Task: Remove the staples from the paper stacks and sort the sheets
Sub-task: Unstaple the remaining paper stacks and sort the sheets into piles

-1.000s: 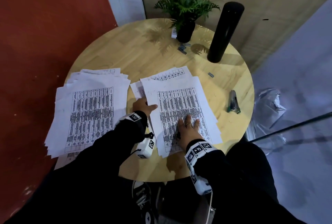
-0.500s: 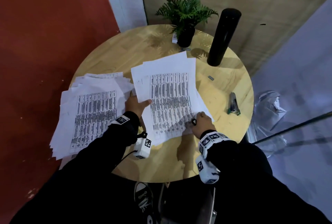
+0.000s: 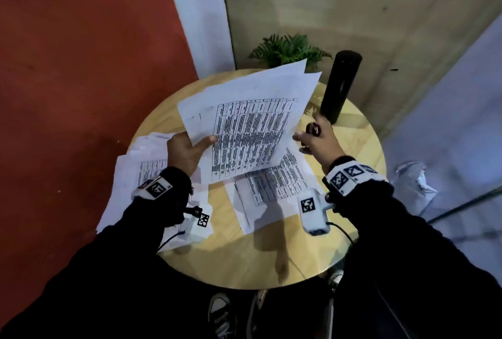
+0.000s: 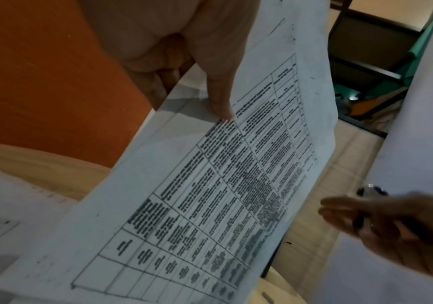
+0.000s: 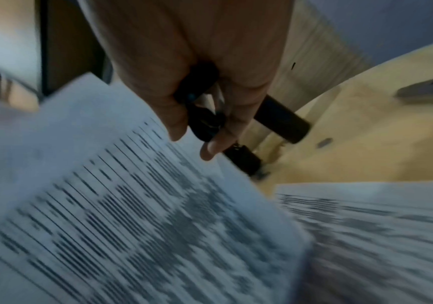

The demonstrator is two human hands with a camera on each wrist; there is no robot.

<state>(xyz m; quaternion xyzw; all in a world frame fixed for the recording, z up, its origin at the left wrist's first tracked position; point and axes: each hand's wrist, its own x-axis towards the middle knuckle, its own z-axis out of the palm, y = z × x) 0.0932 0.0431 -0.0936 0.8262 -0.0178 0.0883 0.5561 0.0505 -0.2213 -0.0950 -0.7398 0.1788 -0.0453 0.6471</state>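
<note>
Since the earlier frame, your left hand lifted the printed sheets, pinched; right hand grips a staple remover. Sorting step: next, lay them on the lower-left pile.

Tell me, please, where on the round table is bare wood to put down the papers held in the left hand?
Bare wood shows along the near rim of the table, below the printed sheet lying flat. The left side is crowded by the spread pile. The lifted sheets in the left hand hide the far part.
</note>
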